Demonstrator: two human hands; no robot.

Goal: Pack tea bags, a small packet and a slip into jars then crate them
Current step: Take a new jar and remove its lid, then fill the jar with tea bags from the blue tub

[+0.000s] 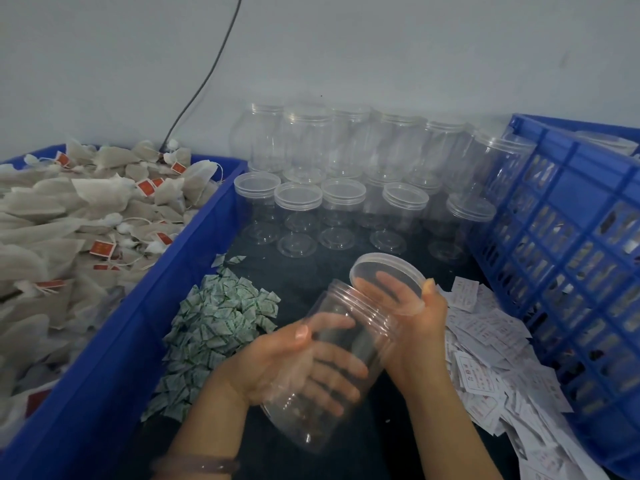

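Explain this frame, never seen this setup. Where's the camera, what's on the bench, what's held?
No robot here: a person works bare-handed, and the single picture comes from a camera worn on their head, looking down. The left hand grips an empty clear jar, tilted; the right hand holds its lid, off the mouth. Left is a blue bin of tea bags. On the dark surface lie green-and-white small packets and, to the right, white slips. Behind stand lidded empty jars; a blue crate sits at right.
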